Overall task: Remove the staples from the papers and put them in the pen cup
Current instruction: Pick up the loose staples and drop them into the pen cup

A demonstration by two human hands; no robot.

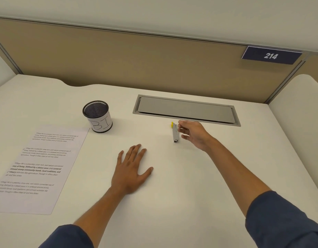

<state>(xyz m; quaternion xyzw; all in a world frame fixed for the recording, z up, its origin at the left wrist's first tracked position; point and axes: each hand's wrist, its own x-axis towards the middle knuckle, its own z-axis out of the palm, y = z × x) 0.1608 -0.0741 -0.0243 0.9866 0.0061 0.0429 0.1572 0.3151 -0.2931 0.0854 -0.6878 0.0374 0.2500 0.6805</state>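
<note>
Setting: pale off-white desk (163, 203) in a cubicle, backed by a tan fabric partition (136, 59) with a dark blue number plate reading 214 (271, 55).
Far left: white printed sheets of paper (42, 167) lying flat near the desk's left edge, long side running away from the person; any staple in them is too small to make out.
Left of centre, further back: black wire-mesh pen cup with a white paper label (98, 117), upright, just beyond the top right corner of the papers and close to touching it.
Left hand (132, 169): flat on the desk, palm down, fingers straight and slightly spread, holding nothing; between the papers and the tool, well apart from both.
Centre back: grey rectangular cable-hatch lid (186, 110) set flush in the desk.
Right of centre: small grey metal staple remover with a yellow tab at its far end (175, 133), on the desk just in front of the hatch, long axis pointing roughly away from the person.
Right hand (194, 135): just right of the tool, fingers loosely open and pointing left at it, fingertips very near its side; actual contact cannot be told.
Key relation: the tool lies directly left of the right fingers, broadside to them, so the right hand is by far the nearer and would likely close across its narrow width.
Stage, as judged: fetching the tool; no staple pulled yet.
</note>
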